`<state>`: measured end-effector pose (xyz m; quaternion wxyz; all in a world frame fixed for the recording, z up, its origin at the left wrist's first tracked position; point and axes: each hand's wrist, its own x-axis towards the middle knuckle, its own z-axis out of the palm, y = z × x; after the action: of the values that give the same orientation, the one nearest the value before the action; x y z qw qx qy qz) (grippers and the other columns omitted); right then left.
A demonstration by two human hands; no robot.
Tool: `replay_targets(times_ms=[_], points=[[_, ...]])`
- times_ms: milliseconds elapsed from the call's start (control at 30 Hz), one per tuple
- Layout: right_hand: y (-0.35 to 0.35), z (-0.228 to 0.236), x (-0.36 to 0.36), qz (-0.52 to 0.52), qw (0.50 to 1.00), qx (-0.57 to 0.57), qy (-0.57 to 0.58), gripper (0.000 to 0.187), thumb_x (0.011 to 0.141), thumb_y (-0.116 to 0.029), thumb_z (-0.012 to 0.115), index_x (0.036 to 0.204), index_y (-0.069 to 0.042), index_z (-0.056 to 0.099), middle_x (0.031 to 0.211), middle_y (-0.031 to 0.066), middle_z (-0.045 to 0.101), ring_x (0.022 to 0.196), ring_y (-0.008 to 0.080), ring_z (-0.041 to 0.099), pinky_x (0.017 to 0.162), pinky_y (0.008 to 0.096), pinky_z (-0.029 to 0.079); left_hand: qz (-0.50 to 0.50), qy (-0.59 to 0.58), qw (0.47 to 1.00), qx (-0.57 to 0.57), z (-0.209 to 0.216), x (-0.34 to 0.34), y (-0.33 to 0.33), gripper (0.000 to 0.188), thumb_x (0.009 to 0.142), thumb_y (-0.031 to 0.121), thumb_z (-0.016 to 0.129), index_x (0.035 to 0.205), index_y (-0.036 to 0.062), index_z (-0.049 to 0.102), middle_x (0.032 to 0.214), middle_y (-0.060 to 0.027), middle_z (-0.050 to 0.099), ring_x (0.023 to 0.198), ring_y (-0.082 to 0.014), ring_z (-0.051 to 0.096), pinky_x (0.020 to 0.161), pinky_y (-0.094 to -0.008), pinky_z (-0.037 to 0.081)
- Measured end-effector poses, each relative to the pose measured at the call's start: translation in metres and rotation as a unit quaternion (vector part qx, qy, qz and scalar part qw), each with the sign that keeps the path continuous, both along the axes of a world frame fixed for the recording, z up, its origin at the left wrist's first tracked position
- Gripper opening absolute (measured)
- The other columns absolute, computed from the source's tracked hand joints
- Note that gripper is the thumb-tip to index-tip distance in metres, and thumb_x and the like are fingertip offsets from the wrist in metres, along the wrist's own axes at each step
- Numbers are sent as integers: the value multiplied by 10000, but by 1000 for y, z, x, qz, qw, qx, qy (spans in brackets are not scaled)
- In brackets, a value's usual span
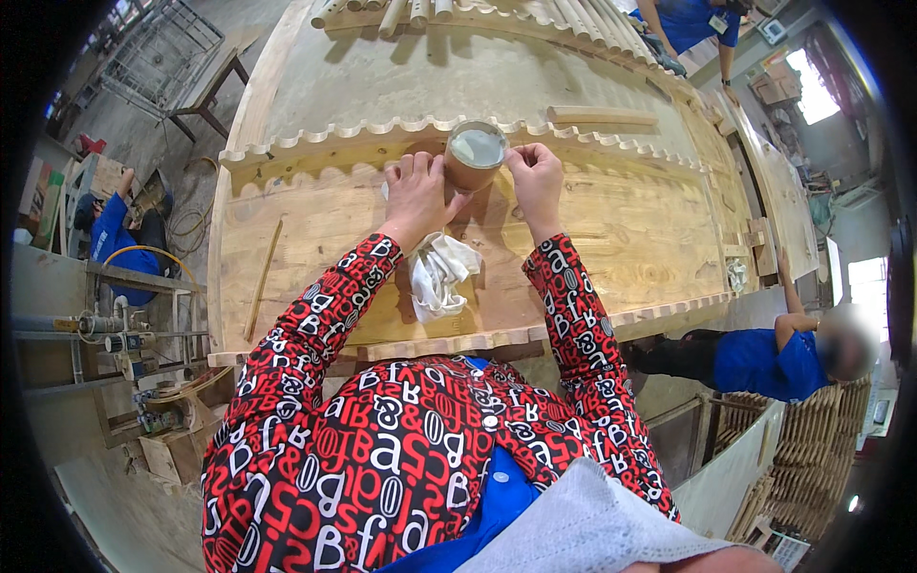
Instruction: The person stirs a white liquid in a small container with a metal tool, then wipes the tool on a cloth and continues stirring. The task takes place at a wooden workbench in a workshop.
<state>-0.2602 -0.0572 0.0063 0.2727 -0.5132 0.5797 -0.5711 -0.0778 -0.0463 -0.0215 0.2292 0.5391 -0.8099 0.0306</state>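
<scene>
A brownish round cup with a pale, greyish inside stands on the wooden worktable, against a scalloped wooden strip. My left hand is beside it on the left, palm down with fingers apart; its thumb reaches toward the cup's lower side. A bit of white shows by that hand's outer edge. On the cup's right, my right hand is closed, thumb and forefinger pinched together at the rim. Whatever lies between those fingertips is too small to make out. Nearer to me, a crumpled white cloth lies between my forearms.
A thin wooden stick lies at the table's left. Beyond the strip rests a wooden rod, with several more rods at the far edge. People in blue work at the left, far right and right. Pipes and a hose flank the table's left side.
</scene>
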Motion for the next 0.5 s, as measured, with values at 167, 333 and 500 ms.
replay_targets(times_ms=[167,333,500], points=[[-4,-2,-4,34,993,69,-89,215,848,-171,704,790,24,634,704,23,619,630,77,519,579,251,431,-4,9,1000,2,-1,1,-1,659,771,528,692,1177,30,546,1098,-112,491,1122,-291,420,933,-478,294],[-5,-5,-5,46,992,85,-81,215,877,-181,672,815,16,612,698,5,583,618,77,495,572,250,420,12,-15,999,29,3,0,0,677,776,536,687,1219,43,556,1135,-98,501,1120,-270,429,933,-441,303],[-10,-16,-4,73,986,92,-120,196,905,-177,629,867,-1,551,692,-1,535,615,97,474,570,279,413,7,-14,999,33,4,0,0,668,771,533,693,1211,48,560,1134,-101,502,1118,-274,431,928,-443,303]])
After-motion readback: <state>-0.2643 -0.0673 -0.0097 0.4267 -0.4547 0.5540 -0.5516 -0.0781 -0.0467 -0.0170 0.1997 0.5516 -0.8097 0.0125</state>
